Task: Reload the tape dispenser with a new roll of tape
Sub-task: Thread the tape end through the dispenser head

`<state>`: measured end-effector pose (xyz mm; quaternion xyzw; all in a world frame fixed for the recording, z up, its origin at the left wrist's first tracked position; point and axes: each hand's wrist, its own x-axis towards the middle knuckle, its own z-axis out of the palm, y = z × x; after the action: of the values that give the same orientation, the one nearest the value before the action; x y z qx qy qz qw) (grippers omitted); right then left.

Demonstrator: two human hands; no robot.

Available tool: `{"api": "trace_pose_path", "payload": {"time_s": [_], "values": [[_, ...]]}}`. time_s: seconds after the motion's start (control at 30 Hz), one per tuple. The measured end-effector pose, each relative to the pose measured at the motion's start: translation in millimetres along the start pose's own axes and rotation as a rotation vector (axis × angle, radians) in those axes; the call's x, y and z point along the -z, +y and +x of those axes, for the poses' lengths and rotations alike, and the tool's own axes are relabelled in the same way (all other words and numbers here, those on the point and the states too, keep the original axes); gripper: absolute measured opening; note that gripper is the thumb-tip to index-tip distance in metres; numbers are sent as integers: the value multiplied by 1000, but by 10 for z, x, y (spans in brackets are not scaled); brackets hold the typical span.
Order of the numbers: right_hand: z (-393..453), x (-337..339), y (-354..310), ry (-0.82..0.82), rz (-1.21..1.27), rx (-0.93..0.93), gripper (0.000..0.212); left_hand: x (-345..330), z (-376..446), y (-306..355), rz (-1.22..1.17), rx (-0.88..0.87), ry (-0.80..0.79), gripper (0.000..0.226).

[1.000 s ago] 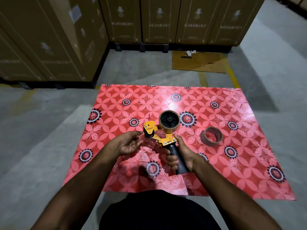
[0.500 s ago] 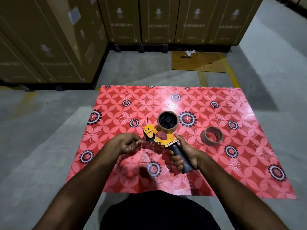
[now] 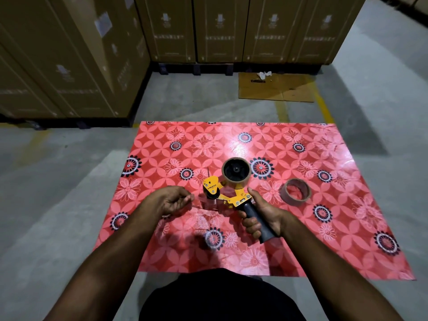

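Curling tighter since 1 second ago, left hand (image 3: 172, 200) is pinching at 9 o'clock of the dispenser (image 3: 228, 188), seemingly threading tape; right hand (image 3: 261, 213) is gripping its handle, steadying it.

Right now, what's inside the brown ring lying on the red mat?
Nothing solid: through the loose tape ring you see only the red flowered mat. The other roll, on the dispenser, has a black hub filling its hole. Whatever lies beneath the ring's wall is covered.

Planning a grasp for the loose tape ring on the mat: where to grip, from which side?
Come from above. The tape ring lies nearly flat, hole up, apart from the dispenser and right hand. Probably pinch its wall, one finger inside, one outside, at the clear right rim.
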<state>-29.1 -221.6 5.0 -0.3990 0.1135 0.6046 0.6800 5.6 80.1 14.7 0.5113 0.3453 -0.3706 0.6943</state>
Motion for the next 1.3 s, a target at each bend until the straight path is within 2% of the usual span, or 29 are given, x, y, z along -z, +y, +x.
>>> {"api": "trace_pose_path", "payload": {"time_s": [0.27, 0.5, 0.73, 1.07, 1.17, 1.3], "values": [[30, 23, -182, 78, -27, 19, 72, 112, -44, 188, -9, -50, -5, 28], [81, 45, -130, 63, -52, -15, 72, 211, 31, 67, -54, -39, -11, 30], [-41, 135, -285, 95, -107, -18, 73, 617, -37, 142, -100, -144, 19, 16], [-43, 137, -318, 69, -135, -72, 72, 645, -25, 120, -110, -155, 33, 19], [-39, 111, -308, 111, -163, -76, 72, 650, 6, 93, -132, -177, 6, 19], [-3, 68, -305, 160, -233, -89, 71, 620, -19, 56, -35, -233, 4, 18]]}}
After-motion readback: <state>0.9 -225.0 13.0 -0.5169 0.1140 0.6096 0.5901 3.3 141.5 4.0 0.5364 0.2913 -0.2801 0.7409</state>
